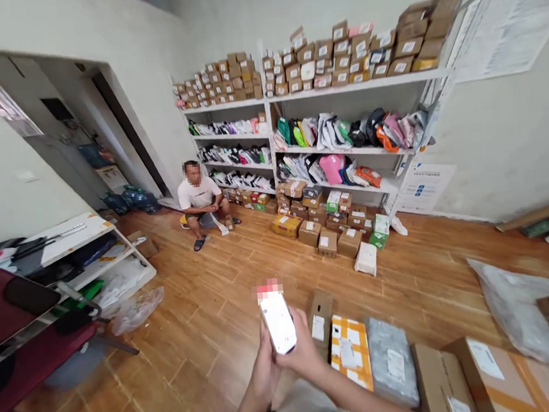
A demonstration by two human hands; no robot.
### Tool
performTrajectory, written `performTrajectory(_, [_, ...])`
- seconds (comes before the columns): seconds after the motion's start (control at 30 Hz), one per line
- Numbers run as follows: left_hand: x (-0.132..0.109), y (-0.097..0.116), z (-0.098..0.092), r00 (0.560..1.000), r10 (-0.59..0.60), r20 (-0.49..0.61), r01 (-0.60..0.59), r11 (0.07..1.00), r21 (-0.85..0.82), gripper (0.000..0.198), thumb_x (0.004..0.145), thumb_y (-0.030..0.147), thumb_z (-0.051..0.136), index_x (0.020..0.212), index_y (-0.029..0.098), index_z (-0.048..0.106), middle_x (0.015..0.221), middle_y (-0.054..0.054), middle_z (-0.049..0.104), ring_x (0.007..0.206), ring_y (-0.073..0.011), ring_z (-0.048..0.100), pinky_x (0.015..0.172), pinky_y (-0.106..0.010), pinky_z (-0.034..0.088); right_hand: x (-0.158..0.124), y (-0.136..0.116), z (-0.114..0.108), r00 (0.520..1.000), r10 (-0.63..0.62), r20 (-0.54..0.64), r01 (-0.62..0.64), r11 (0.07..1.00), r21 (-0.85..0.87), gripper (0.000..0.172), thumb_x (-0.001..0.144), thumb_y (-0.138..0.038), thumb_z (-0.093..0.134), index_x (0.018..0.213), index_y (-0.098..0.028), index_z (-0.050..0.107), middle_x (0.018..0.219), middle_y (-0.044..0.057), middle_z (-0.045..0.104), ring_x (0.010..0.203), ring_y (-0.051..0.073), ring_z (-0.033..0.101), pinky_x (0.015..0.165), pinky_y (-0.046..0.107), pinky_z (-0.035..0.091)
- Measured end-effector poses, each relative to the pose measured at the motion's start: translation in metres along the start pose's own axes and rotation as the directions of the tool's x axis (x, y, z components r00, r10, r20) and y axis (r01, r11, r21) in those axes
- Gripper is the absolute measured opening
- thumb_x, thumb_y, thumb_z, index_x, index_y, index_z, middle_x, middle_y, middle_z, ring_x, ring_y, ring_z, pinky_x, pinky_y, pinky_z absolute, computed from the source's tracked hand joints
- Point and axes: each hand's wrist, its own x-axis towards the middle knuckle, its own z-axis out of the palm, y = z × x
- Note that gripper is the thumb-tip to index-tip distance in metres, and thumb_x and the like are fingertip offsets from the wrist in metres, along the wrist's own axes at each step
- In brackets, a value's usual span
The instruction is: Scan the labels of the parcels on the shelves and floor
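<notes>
held out at near centre, lit white and too washed out to read: a phone [279,326], gripped from the left by the left hand [265,361] and from the right by the right hand [300,341], with no parcel in either.

just to the right, laid side by side on the wooden floor [201,308]: a flat brown box [322,304], an orange-and-white taped box [349,347], a grey wrapped parcel [388,356], a brown carton [438,377] and a larger carton [503,375], all labelled, none shelved.

farther off, grouped on the floor before the white shelving [360,87]: more boxed parcels [326,241]. already up on the racks: small cartons [305,68] packed along the top, bagged parcels [330,130] on the levels below.

judged from this layout: much already shelved, with the near row and far group outside the racks. impossible to tell from the phone's glare: how much is finished there, how much left.

left of the shelving, seated low: a person [200,194] in white, near a paper strip [217,222]. at near left: a maroon chair [67,359].
</notes>
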Motion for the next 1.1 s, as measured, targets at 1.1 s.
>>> performTrajectory(1.1, [0.049,0.153,-0.118,0.797,-0.479,0.368,0.47,0.874,0.12,0.092,0.082,0.068,0.05,0.154,0.029,0.007,0.148,-0.014,0.045,0.12,-0.0382,0.055,0.067,-0.041,0.056,0.087,-0.044,0.14,0.882,0.383,-0.277,-0.271,0.89,0.366,0.034,0.073,-0.027,0.064,0.105,-0.018,0.061,0.096,0.008,0.069,0.088,0.029,0.064,0.08,0.041,0.05])
